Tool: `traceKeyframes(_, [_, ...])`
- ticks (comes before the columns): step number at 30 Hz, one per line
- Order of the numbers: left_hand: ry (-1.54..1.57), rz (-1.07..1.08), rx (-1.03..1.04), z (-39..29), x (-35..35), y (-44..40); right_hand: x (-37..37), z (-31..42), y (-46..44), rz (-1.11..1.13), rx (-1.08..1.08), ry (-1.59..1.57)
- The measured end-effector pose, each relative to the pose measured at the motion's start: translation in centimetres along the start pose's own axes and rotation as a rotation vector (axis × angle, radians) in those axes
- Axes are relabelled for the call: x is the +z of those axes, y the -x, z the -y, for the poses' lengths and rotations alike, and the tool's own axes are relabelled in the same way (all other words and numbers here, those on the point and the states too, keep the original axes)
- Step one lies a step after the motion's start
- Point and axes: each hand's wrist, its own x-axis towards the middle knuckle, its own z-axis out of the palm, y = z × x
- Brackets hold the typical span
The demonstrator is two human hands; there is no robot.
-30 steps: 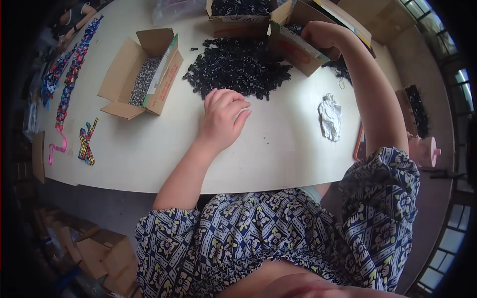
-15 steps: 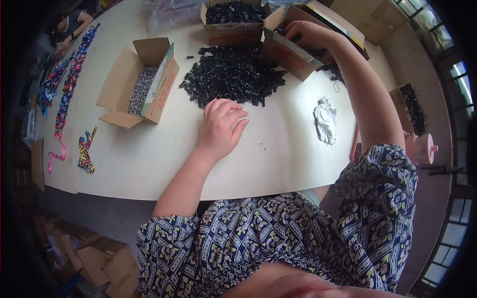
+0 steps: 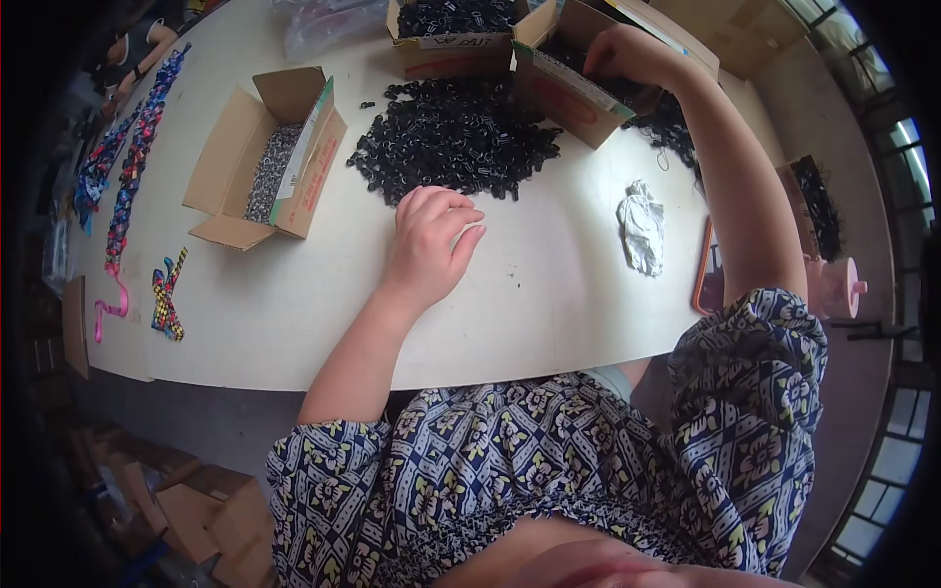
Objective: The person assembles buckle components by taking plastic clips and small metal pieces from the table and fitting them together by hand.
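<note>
My left hand [image 3: 431, 240] rests on the table at the near edge of a pile of small black clips [image 3: 456, 142] with metal parts. Its fingers are loosely bent and the thumb stands apart, with nothing visible in it. Over the open cardboard box [image 3: 578, 101] at the back right is my right hand [image 3: 629, 57], its bent fingers pointing down inside. Their tips are partly hidden, so any held piece cannot be made out. Dark small parts fill that box.
An open box [image 3: 319, 176] of small metallic pieces stands left. Another box [image 3: 456, 61] of black clips is behind the pile. Crumpled silvery wrapping [image 3: 642, 230] and a phone [image 3: 706, 269] lie right. Patterned straps [image 3: 142, 147] lie far left, near another person's arm [image 3: 147, 61].
My right hand has shifted slightly right over the box, fingers now pointing further down. My left hand stays by the pile. The whole view has shifted a little.
</note>
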Motion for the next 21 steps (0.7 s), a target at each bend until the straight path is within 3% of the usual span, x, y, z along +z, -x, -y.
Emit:
traceKeyframes(3, [0.005,0.002,-0.001,0.2,-0.1,-0.1,0.2,-0.6,-0.5,-0.055,0.045,0.103])
traceKeyframes(7, [-0.003,0.005,-0.008,0.1,-0.2,0.0,1.5,-0.6,-0.5,-0.246,-0.116,0.105])
traceKeyframes(8, [-0.007,0.003,-0.013,0.1,-0.3,0.0,1.2,-0.2,-0.6,-0.255,-0.003,0.027])
traceKeyframes(11, [-0.023,-0.016,-0.029,0.0,-0.2,0.0,0.4,5.2,1.9,-0.533,-0.283,0.095])
traceKeyframes(12, [-0.027,-0.02,-0.035,0.1,-0.2,0.0,1.5,7.1,2.9,-0.477,-0.203,-0.029])
traceKeyframes(15, [-0.032,-0.029,-0.053,0.3,0.0,0.1,5.8,9.5,4.8,-0.486,-0.505,-0.166])
traceKeyframes(17, [-0.031,-0.031,-0.066,0.5,0.1,0.2,8.3,10.0,5.8,-0.214,-0.381,-0.075])
traceKeyframes(21, [-0.031,-0.014,-0.053,0.4,-0.1,0.0,12.9,8.9,6.0,-0.109,-0.157,-0.086])
